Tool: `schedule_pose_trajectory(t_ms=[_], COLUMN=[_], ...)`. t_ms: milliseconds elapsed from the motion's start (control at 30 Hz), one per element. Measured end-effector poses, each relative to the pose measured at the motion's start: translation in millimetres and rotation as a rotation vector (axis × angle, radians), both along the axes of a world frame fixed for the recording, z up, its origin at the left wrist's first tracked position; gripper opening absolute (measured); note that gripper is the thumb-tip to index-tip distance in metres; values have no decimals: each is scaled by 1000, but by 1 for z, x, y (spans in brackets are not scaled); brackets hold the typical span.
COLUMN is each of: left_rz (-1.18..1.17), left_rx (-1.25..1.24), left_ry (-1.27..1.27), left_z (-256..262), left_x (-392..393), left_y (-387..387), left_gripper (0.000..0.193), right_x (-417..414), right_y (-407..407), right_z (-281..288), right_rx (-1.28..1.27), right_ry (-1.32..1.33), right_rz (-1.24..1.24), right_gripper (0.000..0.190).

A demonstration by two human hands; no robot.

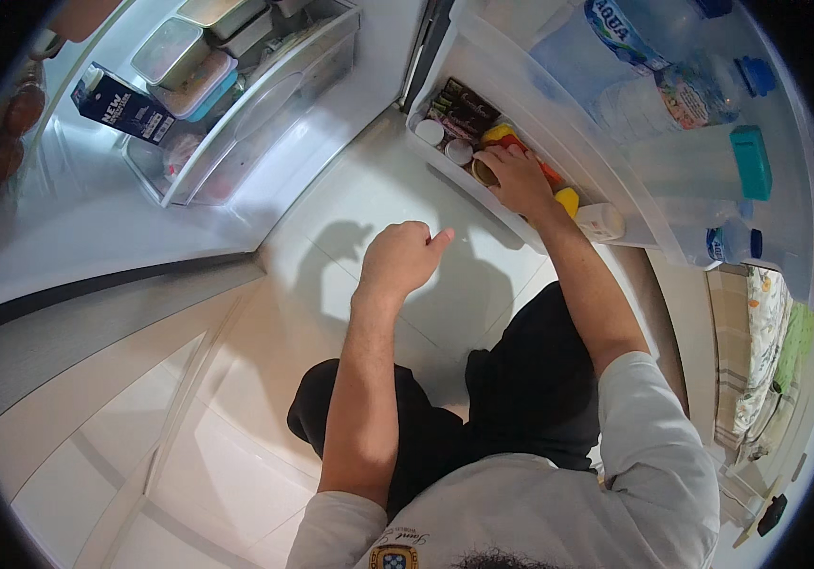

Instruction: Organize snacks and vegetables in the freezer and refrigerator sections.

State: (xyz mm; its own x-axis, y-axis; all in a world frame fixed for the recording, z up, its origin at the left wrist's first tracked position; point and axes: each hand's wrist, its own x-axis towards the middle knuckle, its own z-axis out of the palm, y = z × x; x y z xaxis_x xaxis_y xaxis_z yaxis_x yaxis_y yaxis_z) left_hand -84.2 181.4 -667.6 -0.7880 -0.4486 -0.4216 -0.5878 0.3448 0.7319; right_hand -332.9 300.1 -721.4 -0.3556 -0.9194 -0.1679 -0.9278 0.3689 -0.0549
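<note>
My right hand (519,174) reaches into the lower bin (474,186) of an open refrigerator door. Its fingers are around a jar with a gold-coloured lid (483,172); my hand covers part of it. Two white-lidded jars (444,141) stand beside that jar, with dark brown packets (464,107) behind them. A red and yellow package (506,136) lies partly beneath my fingers. Nearer my forearm are a yellow cap (567,202) and a white bottle (600,221). My left hand (403,257) hangs above the floor, fingers curled and thumb out, with nothing visible in it.
Water bottles (691,96) and a teal-capped container (752,163) fill the upper door bin at right. To the left, the fridge holds a clear drawer (264,117), stacked lidded containers (190,82) and a dark blue carton (122,103). Folded cloths (762,348) hang at far right.
</note>
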Motion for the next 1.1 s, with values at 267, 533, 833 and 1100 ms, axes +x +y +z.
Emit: schedule_pose_trajectory(t_ms=[267,533,833,1100], left_rz=[0,-34,-32,-16], left_rx=[3,-52,-3,14], left_ry=[12,-18,27,51], left_z=[5,8,-2,-12], left_x=[-2,7,-6,-11], left_y=[1,-8,0,1], left_gripper=[56,52,55,56], right_x=[-6,-7,-20,-31], right_y=[-1,-6,15,57], right_z=[-9,1,2,30], right_rx=[69,106,-291,-224], right_ry=[95,26,-408,-235], right_rz=[-33,-80,-203,-616], right_gripper=[57,63,55,26])
